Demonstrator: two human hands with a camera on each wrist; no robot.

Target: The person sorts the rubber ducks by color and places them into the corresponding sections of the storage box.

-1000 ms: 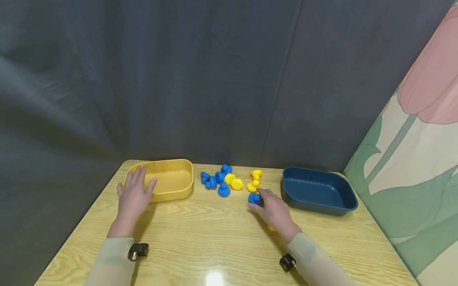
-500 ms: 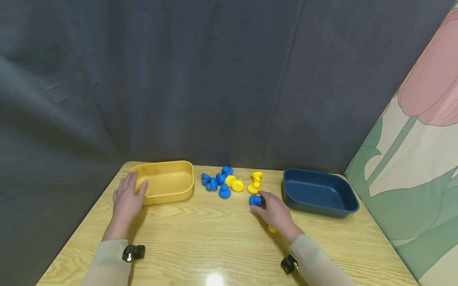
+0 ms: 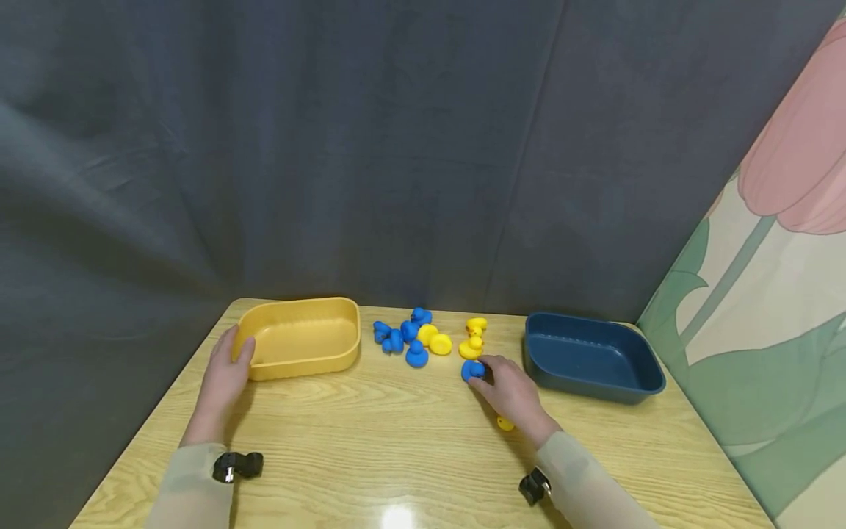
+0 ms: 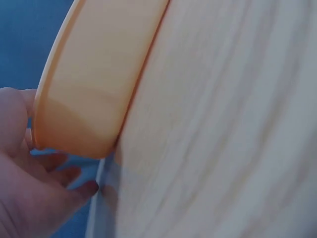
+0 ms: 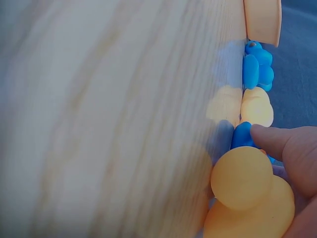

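My left hand (image 3: 221, 378) grips the left end of a yellow plastic bin (image 3: 297, 367). In the left wrist view the thumb lies over the bin's rim (image 4: 47, 94) and the other fingers reach around the outside of its end. On the right, my right hand (image 3: 512, 393) pinches a small blue rubber duck (image 3: 469, 370) on the wooden table between thumb and fingers. The right wrist view has the thumb touching that blue duck (image 5: 241, 136). A yellow rubber duck (image 3: 505, 424) lies under the right wrist, partly hidden in the head view.
Several blue ducks (image 3: 416, 355) and two yellow ducks (image 3: 440, 344) cluster mid-table. Two more yellow ducks (image 3: 471, 347) stand just beyond my right hand. A dark blue bin (image 3: 595, 386) sits at the right. Behind the table (image 3: 370, 455) hangs a dark curtain (image 3: 396, 162).
My left hand has moved left and down from above the yellow bin to its left end and taken hold there. My right hand has stayed at the blue duck, its fingers closing slightly.
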